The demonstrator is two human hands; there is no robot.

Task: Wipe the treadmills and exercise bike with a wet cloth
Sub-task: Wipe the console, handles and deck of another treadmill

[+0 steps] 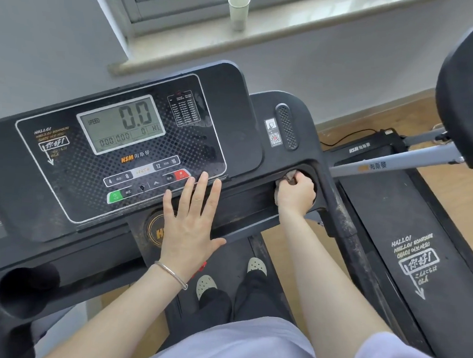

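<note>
Right hand [295,195]: grip clenched round the cloth [289,177], bunched inside the right cup recess [312,172] of the treadmill console [64,168]. Left hand [190,217]: fingers straight and spread, flat on the console's lower edge.

Two treadmills [137,145] [408,244] stand side by side. One paper cup [238,10] sits on the windowsill. One cloth [286,179], two hands [190,217] [296,193], one bracelet [172,274]

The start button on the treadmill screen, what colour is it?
The start button is green, at the console's lower left; the head view shows it clearly.
</note>
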